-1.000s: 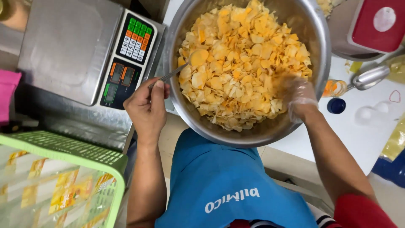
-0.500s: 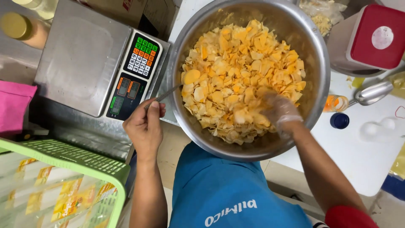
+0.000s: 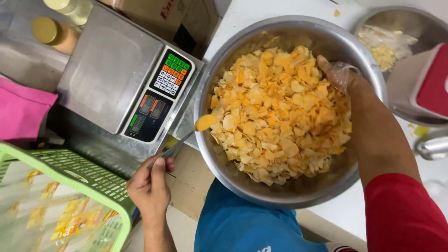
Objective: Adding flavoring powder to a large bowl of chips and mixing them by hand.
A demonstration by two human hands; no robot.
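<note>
A large steel bowl in front of me is heaped with yellow-orange chips. My left hand is closed on the handle of a metal spoon whose tip, coated in orange powder, reaches over the bowl's left rim. My right hand, in a thin clear plastic glove, rests in the chips at the bowl's far right side, fingers partly buried. The forearm with a red sleeve crosses the bowl's right edge.
A steel digital weighing scale with a coloured keypad stands left of the bowl. A green plastic basket holding yellow packets sits at the lower left, a pink cloth beside it. A second steel bowl and a red-lidded container are at right.
My left hand left the bowl's rim, moved down-left and now holds the powder-coated spoon over the rim. My gloved right hand moved from the near right side to the far right of the chips.
</note>
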